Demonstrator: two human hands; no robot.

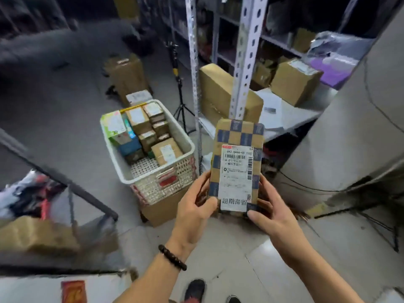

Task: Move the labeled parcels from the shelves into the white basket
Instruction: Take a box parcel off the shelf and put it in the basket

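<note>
The parcel (237,167) is being held up in the air in front of the person, just right of the white basket (148,190) and not touching it. Its long axis is running away from the person, up the view, with the far end leaning slightly right. The broad face with the white label (236,182) is facing the camera, and the print is reading upright. Blue squares of tape are checkering its brown wrapping.

Both hands are gripping the near end. The left hand (196,206) is curling round the left edge with its thumb lying on the front; the right hand (269,211) is clasping the right edge, thumb pressing on the lower corner. A dark bead bracelet (172,258) is sitting on the left wrist.

The basket is resting on a cardboard box (164,209) and is holding many small parcels (150,127) packed toward its far end. Behind the held parcel, a metal shelf post (244,62) is standing, with a big brown box (218,92) lying on the low shelf beside it. A black tripod (180,92) is standing beyond the basket.
</note>
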